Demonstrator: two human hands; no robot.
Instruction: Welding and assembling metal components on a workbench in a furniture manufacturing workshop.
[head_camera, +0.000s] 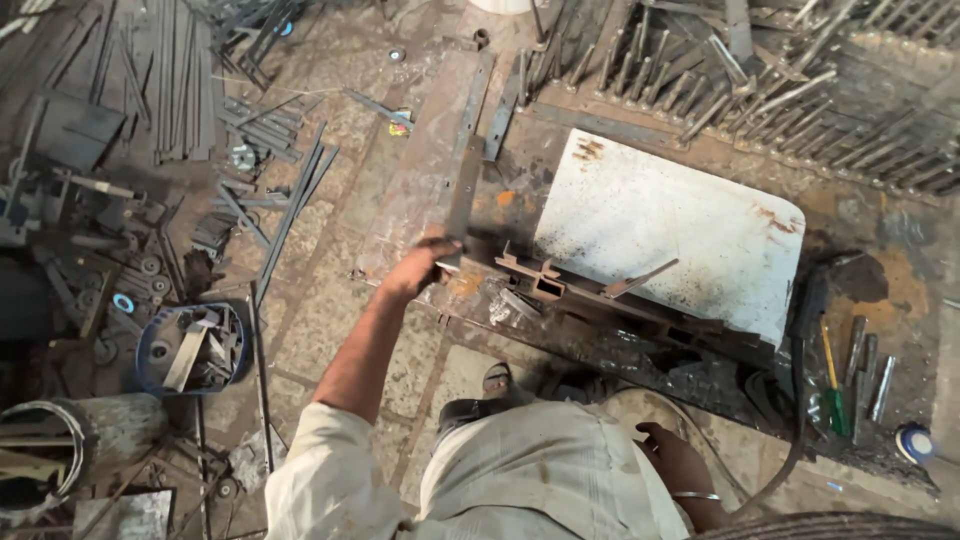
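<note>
Flat steel bar (463, 195), held at its near end by the left hand (420, 268), runs away along the rusty plate (420, 170) on the floor; it looks heavy, stiff and rough-edged, best gripped near the end with fingers wrapped fully round. Just right lie welded angle pieces (560, 285) against a white sheet (680, 230). The right hand (672, 458) rests near the hip, its grip unclear.

Two hands (418, 268), one white sheet (670, 225), one blue bucket (150, 345).
</note>
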